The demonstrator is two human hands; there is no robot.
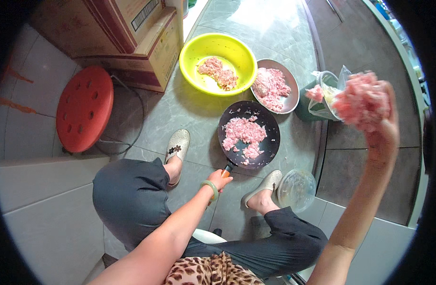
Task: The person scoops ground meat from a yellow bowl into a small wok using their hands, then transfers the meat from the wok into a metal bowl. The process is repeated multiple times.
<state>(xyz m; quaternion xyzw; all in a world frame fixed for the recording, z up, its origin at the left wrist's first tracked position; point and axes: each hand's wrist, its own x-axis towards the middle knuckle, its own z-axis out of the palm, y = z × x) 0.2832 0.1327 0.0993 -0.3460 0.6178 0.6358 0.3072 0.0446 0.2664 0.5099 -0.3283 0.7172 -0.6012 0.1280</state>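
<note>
My left hand point(219, 180) is wrapped around the wooden handle of a dark frying pan point(273, 151) between my feet. Pink minced meat point(246, 131) lies loosely spread in the pan, with small bits stuck to its wall. Raised high at the right, my right hand point(390, 117) grips a large clump of minced meat point(364, 99). A smaller piece of meat point(314, 93) shows to the left of that clump, over the bin; whether it is falling I cannot tell. Beyond the pan, a metal bowl point(295, 96) contains more mince.
A yellow-green plastic basin point(189, 76) with some mince stands behind the pan. At right are a lined waste bin point(305, 107) and a clear plastic lid point(297, 190) beside my shoe. A red stool point(83, 110) and stacked cardboard boxes point(161, 53) stand left. Grey cabinets point(364, 171) border the right.
</note>
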